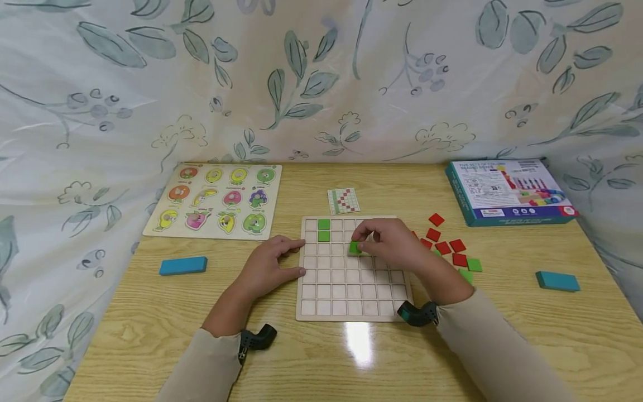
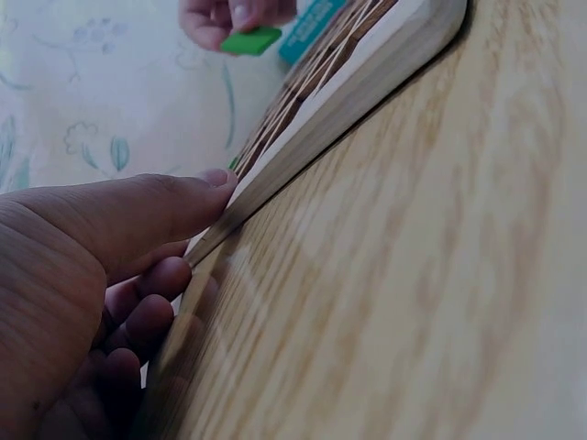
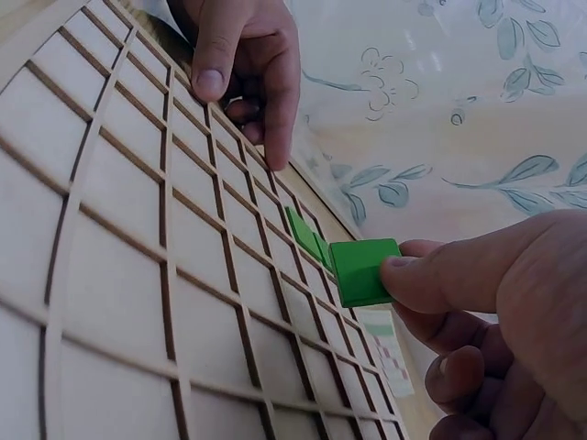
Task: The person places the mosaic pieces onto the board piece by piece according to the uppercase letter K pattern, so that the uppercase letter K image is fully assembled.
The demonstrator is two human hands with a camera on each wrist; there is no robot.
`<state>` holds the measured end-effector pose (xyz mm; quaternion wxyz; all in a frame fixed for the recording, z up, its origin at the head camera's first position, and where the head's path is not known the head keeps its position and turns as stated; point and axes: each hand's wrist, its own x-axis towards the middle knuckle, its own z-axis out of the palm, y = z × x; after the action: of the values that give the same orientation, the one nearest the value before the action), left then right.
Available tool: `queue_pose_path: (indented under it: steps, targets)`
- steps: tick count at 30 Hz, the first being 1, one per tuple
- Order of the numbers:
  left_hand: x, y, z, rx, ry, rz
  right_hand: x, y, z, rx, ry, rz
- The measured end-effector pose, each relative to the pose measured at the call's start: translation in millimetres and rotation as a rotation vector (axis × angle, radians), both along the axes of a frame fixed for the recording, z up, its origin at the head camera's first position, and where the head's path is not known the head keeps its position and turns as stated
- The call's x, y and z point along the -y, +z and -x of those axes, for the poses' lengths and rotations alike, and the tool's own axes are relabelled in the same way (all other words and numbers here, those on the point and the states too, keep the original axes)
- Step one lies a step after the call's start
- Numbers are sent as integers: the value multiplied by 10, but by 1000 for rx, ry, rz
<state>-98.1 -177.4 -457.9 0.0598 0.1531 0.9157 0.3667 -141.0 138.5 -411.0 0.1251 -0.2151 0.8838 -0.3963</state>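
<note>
I've R hand (image 1: 389,241) pinching grn tile (image 1: 354,248) over board (image 1: 324,292), L hand (image 1: 266,267) relaxed, touching its edge. Board holds 2 grn tiles (image 1: 324,224).

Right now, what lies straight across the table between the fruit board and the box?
A small card lies between the fruit board and the box, with bare table on either side; the head view shows this.

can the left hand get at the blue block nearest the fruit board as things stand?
Looks like yes: the left hand only touches the edge of the grid board, carries no tile, and bare tabletop separates it from the blue block.
</note>
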Motion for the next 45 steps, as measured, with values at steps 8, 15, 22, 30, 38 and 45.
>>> queue_pose_path:
  steps: [8, 15, 22, 30, 38, 45]
  targets:
    - [2, 15, -6, -2, -2, 2, 180, -51, 64, 8, 31, 41]
    - [-2, 22, -10, 5, 0, -10, 345, -63, 92, 23, 36, 61]
    - [-5, 25, -6, 8, 4, -9, 489, -59, 132, 20, 31, 59]
    - [-4, 5, 6, -1, 1, -14, 573, -98, 140, 64, 31, 61]
    - [5, -2, 1, -8, -3, -18, 625, -126, 131, 52, 22, 48]
    - [7, -7, 6, -10, -2, -10, 643, -190, 126, 31, 32, 25]
